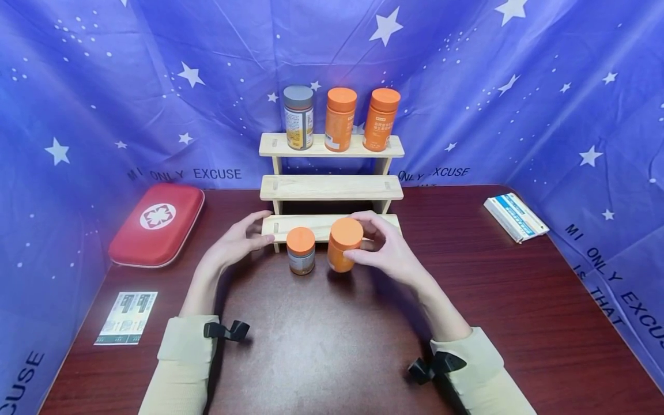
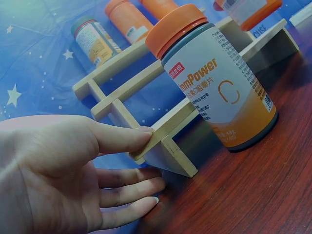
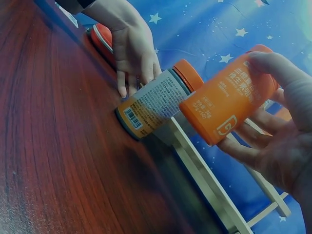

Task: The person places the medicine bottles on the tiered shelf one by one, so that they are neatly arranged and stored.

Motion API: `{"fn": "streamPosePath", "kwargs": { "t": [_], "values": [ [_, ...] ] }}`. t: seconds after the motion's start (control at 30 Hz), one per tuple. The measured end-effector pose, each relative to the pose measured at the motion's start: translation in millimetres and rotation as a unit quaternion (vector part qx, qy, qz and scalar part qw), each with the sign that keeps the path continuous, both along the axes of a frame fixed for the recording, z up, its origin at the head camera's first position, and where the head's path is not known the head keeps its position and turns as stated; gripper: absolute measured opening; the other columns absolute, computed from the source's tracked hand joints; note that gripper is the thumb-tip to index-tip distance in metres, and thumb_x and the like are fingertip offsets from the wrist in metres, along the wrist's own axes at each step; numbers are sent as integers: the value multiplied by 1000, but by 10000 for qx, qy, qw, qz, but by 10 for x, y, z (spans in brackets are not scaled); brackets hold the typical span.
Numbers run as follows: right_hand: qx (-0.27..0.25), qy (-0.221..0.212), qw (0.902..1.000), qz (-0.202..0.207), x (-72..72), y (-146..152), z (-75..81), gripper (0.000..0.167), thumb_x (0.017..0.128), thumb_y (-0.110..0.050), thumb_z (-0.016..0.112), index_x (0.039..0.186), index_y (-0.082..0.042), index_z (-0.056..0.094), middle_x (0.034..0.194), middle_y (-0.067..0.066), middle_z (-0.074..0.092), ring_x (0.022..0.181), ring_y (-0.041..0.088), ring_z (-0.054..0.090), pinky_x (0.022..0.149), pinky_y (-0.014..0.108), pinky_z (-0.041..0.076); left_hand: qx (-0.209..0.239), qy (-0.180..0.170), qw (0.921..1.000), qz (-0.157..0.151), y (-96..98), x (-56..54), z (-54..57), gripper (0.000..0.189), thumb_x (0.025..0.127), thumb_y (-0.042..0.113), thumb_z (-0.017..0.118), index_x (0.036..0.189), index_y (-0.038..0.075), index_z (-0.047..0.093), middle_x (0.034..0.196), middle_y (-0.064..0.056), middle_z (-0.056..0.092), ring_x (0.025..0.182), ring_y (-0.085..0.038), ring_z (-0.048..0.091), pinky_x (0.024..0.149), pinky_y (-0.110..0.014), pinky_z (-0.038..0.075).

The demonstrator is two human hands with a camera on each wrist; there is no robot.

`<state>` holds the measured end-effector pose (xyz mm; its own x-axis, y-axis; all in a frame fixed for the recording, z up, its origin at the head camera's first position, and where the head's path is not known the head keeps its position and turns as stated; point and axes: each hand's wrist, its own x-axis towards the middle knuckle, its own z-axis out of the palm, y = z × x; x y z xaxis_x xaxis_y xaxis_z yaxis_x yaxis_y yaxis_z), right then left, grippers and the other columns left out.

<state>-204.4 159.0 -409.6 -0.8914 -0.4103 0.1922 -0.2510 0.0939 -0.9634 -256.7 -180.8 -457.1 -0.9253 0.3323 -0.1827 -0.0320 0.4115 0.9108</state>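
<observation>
My right hand (image 1: 386, 248) grips an orange bottle (image 1: 340, 259) with an orange cap, thumb on one side and fingers on the other. In the right wrist view the held bottle (image 3: 229, 97) is tilted, its base above the tabletop. My left hand (image 1: 241, 239) pinches the left end of the bottom step of a wooden three-step rack (image 1: 306, 222); its thumb (image 2: 129, 140) lies along the step's edge. Between the hands, a grey, white and orange bottle (image 1: 301, 262) with an orange cap stands upright on the table in front of the rack.
On the top step stand a grey-capped bottle (image 1: 298, 124) and two orange bottles (image 1: 339, 124). A red first-aid case (image 1: 166, 242) and a blister card (image 1: 127, 317) lie at left. White-and-blue boxes (image 1: 516, 216) lie at right. A starry blue curtain (image 1: 207, 115) surrounds the table.
</observation>
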Motion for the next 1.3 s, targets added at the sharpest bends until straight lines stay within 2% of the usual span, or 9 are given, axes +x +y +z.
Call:
{"fn": "streamPosePath", "kwargs": {
  "t": [0.17,0.33,0.43,0.63,0.9,1.07,1.3],
  "values": [
    [-111,99,9997,-184,-14,13,19,57,86,1,79,136,-6,54,119,-2,71,111,14,68,98,32,59,30,-5,10000,20,18,-3,-7,72,100,14,66,162,10,29,140,-30,56,119,-33,63,101,-38,53],
    [-299,221,9969,-688,-45,39,74,55,84,4,79,134,-6,57,115,-3,72,107,13,68,96,33,60,179,6,9998,-57,64,-26,-19,71,100,13,65,161,8,30,140,-29,55,119,-33,61,102,-41,54],
    [-391,377,9939,-961,-106,31,131,54,85,3,79,133,-6,58,113,-3,72,106,12,68,93,30,60,208,9,9998,-61,79,-31,-6,71,100,12,65,161,7,30,140,-29,55,119,-33,61,102,-43,55],
    [-261,781,9871,-1370,-281,-38,270,54,86,-2,80,135,-11,59,112,-6,74,103,13,70,91,25,56,169,-20,9998,-62,75,-28,12,71,100,12,65,161,7,29,140,-30,55,119,-32,61,103,-42,55],
    [-337,832,9861,-1398,-562,-204,429,50,87,-11,81,133,-15,61,107,-1,75,98,15,71,89,27,57,47,17,10000,-10,20,-2,33,71,100,13,65,162,9,29,141,-30,55,119,-34,62,100,-37,54],
    [-65,637,9852,-1587,-700,-289,521,54,86,-23,83,135,-22,61,112,5,75,100,14,71,89,26,55,1,24,10000,-13,11,6,26,72,100,14,65,162,9,29,141,-30,55,120,-34,62,100,-37,53],
    [-383,505,9861,-1539,-887,-423,581,50,87,-17,82,131,-18,60,112,7,75,99,15,68,91,27,54,-30,42,10000,9,2,14,31,72,100,15,66,162,10,29,140,-30,57,119,-34,62,99,-36,53]
  ]
}}
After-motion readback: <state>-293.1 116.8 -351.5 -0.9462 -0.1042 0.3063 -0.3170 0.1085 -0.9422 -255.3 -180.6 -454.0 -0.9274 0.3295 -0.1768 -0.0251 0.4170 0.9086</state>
